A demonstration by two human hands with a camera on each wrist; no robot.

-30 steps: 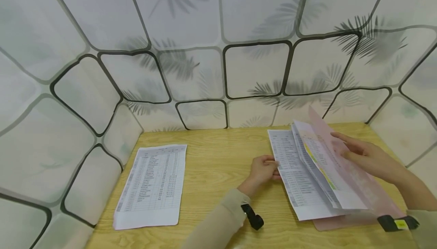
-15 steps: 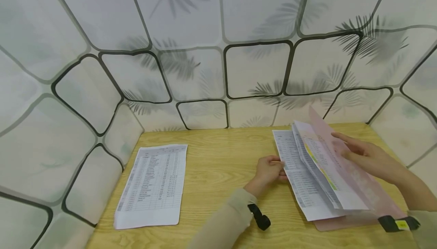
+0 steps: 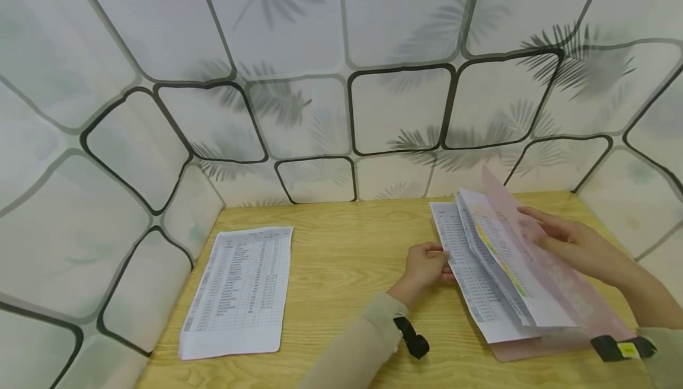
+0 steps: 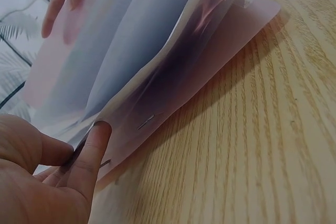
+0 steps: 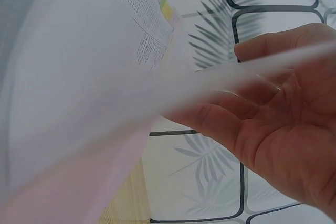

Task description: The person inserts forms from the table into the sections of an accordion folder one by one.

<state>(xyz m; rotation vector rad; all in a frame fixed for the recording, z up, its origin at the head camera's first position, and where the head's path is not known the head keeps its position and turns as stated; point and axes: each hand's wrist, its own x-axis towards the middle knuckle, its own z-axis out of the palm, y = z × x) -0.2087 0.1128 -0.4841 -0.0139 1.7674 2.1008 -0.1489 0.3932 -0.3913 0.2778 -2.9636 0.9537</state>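
Note:
My left hand [image 3: 425,267] pinches the left edge of printed table sheets [image 3: 459,270] at the table's right side, thumb and fingertips on the edge. In the left wrist view, a staple [image 4: 150,121] shows in the layers beside those fingers. A translucent pink folder [image 3: 592,300] stands spread apart around the papers, its cover tilted up to the right. My right hand [image 3: 581,249] holds that raised cover between thumb and fingers. Inside, further printed pages [image 3: 512,258] with a yellow and green strip lean against the cover. The right wrist view shows my right palm [image 5: 283,129] partly behind the blurred film.
Another printed table sheet [image 3: 235,294] lies on the left of the wooden table [image 3: 347,229]. Patterned cloth walls [image 3: 299,116] enclose the table at the back and both sides. Black straps [image 3: 411,338] are worn at both wrists.
My left hand has moved a little to the right, pushing the printed sheets' left edge further toward the folder. My right hand and the raised cover have stayed in place.

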